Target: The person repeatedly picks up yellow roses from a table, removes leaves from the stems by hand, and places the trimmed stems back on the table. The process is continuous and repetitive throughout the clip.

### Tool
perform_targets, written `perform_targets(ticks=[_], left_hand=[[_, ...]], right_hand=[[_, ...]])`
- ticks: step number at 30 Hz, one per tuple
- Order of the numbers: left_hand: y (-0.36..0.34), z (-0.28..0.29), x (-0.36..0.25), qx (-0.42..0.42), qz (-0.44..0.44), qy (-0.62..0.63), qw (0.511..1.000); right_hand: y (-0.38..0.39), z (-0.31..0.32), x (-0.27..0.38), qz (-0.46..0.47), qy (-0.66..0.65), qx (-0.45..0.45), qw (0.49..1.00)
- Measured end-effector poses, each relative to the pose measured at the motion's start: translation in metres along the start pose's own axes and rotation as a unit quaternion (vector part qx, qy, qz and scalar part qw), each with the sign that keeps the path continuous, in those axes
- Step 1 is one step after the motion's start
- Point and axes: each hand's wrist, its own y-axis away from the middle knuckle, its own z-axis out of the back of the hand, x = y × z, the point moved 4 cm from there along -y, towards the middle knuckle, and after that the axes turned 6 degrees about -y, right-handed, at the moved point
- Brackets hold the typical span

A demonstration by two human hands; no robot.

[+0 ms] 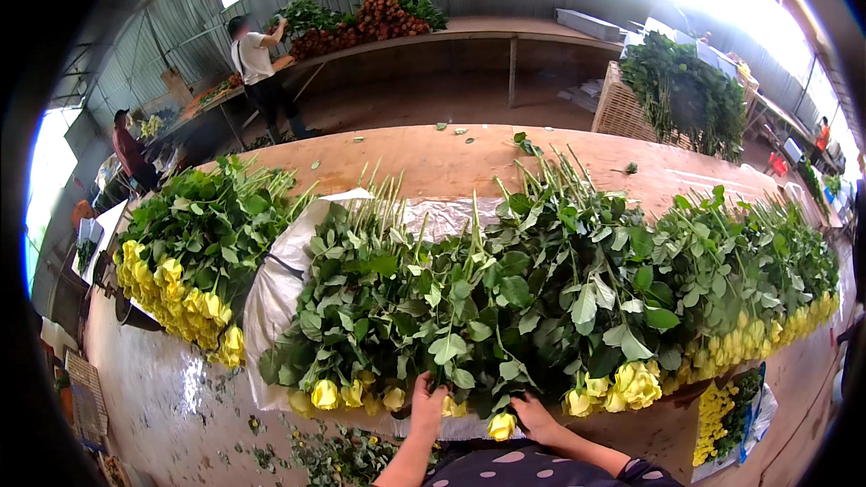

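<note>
Yellow roses with long leafy green stems (pixel 451 307) lie across the table in front of me, blooms toward me and cut ends pointing away. My left hand (pixel 427 403) is at the near edge of the pile, its fingers curled among leaves beside a partly covered bloom; what they grip is hidden. To its right, my right hand (pixel 536 418) has its fingers closed at the neck of a single yellow rose (pixel 502 427), whose head hangs over the edge. Larger yellow blooms (pixel 634 385) lie to the right of that hand.
More yellow roses lie in a heap at left (pixel 185 298) and right (pixel 758 338). A wooden table (pixel 424 153) extends beyond the stems. Fallen leaves (pixel 343 455) litter the floor. A crate of yellow flowers (pixel 717 419) stands low at right. People work farther back, one (pixel 262 72) beside orange flowers.
</note>
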Motion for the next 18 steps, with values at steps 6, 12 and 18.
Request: perform_targets(ticks=[6, 12, 18], left_hand=[[-0.011, -0.026, 0.036, -0.024, -0.074, -0.575, 0.814], [-0.019, -0.011, 0.037, 0.003, -0.067, -0.434, 0.898], [-0.028, 0.005, 0.069, 0.085, 0.048, -0.336, 0.937]], right_hand=[[-0.006, -0.005, -0.004, 0.018, 0.010, 0.009, 1.000], [0.023, -0.091, 0.109, 0.153, -0.148, 0.086, 0.973], [-0.068, -0.120, 0.223, 0.327, -0.078, 0.001, 0.942]])
